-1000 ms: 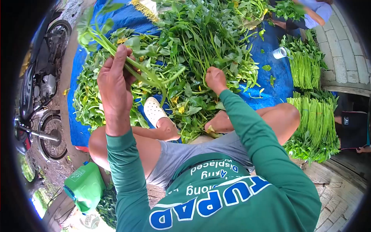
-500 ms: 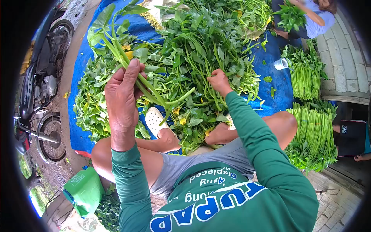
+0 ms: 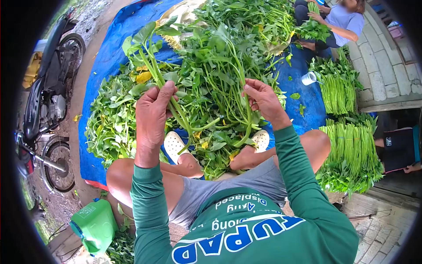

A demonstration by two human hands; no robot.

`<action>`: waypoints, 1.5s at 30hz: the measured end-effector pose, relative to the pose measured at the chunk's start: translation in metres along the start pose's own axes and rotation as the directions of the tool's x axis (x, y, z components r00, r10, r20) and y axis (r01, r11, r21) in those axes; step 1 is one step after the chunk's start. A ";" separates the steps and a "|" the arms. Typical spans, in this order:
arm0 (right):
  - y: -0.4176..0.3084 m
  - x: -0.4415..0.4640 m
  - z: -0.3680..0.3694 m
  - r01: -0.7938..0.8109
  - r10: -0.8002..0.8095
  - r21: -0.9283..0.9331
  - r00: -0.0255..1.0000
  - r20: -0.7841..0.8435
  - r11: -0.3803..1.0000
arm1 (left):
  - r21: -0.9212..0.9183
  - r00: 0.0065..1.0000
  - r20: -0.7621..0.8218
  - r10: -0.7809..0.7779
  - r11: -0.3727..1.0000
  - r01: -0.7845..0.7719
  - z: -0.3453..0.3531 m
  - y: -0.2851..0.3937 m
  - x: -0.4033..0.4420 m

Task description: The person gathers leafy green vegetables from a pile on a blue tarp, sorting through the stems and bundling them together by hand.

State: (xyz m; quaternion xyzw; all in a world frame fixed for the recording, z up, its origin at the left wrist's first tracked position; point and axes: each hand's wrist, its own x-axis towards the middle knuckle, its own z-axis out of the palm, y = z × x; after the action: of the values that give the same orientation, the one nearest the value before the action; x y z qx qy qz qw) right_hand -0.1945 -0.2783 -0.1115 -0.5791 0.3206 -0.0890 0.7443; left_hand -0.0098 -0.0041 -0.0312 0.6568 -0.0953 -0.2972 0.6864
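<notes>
A few long leafy stems of water spinach (image 3: 151, 66) are pinched in my left hand (image 3: 154, 116), leaves pointing away from me and cut ends hanging below the fingers. My right hand (image 3: 266, 100) is closed on another water spinach stem (image 3: 238, 66), raised above the heap, its lower end bending toward my feet. Between and beyond both hands spreads a big loose heap of water spinach (image 3: 206, 83), with some yellow leaves in it. My feet, in cream clogs (image 3: 176, 144), rest at the heap's near edge.
A blue tarp (image 3: 103, 66) lies under the heap. Tied bundles of water spinach (image 3: 349, 149) stand at the right, near a white cup (image 3: 309, 78). Another person (image 3: 345, 24) sits at the top right holding greens. A green jug (image 3: 94, 224) and a motorcycle (image 3: 46, 92) are at left.
My right hand has come up from the heap with a stem in its fingers. The left hand has shifted slightly right and down, still holding its stems.
</notes>
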 end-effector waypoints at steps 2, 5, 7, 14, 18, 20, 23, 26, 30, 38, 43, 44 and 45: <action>-0.009 -0.010 0.005 0.060 -0.061 -0.037 0.997 -0.036 0.997 | 0.017 1.000 0.023 -0.020 1.000 0.019 -0.001 -0.002 -0.002; -0.014 -0.027 0.020 0.149 -0.155 -0.076 0.985 -0.075 0.986 | 0.042 0.997 0.068 -0.027 0.999 0.025 -0.002 -0.008 -0.007; -0.016 -0.038 0.032 0.206 -0.222 -0.136 0.968 -0.119 0.969 | 0.064 0.995 0.098 -0.029 0.998 0.022 0.000 -0.011 -0.010; -0.013 -0.060 0.077 0.331 -0.335 -0.052 0.932 -0.140 0.942 | 0.054 0.985 0.173 -0.023 0.998 0.013 0.021 -0.020 -0.021; -0.003 -0.074 0.112 0.284 -0.286 0.118 0.958 -0.003 0.952 | 0.101 0.961 0.274 0.033 0.993 -0.063 0.036 -0.039 -0.019; 0.001 -0.070 0.121 0.307 -0.315 0.149 0.949 0.028 0.940 | -0.066 0.948 0.315 -0.038 0.996 0.062 0.040 -0.038 -0.023; -0.003 -0.070 0.123 0.387 -0.385 -0.015 0.921 0.066 0.922 | -0.193 0.956 0.289 0.044 0.981 0.014 0.041 -0.047 -0.015; -0.023 -0.062 0.113 0.599 -0.614 -0.330 0.786 0.069 0.730 | -0.055 0.952 0.302 0.047 0.998 -0.032 0.028 -0.043 -0.011; -0.070 -0.053 0.109 0.768 -0.801 -0.447 0.576 0.166 0.459 | -0.142 0.939 0.344 0.008 0.989 0.044 0.031 -0.045 -0.013; -0.076 -0.037 0.101 0.763 -0.750 -0.624 0.510 0.422 0.168 | -0.034 0.935 0.354 0.012 0.999 0.000 0.027 -0.045 -0.011; -0.057 -0.018 0.105 0.721 -0.732 -0.642 0.581 0.356 0.260 | 0.141 0.954 0.298 -0.017 0.990 -0.026 0.024 -0.052 0.000; -0.058 -0.018 0.105 0.656 -0.642 -0.599 0.711 0.288 0.458 | 0.296 0.958 0.287 -0.003 0.951 -0.086 0.022 -0.045 -0.001; -0.058 -0.023 0.108 0.562 -0.531 -0.534 0.815 0.230 0.632 | 0.076 0.941 0.337 -0.018 0.997 -0.008 0.026 -0.045 -0.007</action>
State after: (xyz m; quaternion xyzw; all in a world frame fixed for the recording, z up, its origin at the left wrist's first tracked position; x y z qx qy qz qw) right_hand -0.1359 -0.1974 -0.0358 -0.8485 0.1223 -0.1935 0.4772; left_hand -0.0421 -0.0207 -0.0689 0.6222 -0.2211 -0.4034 0.6335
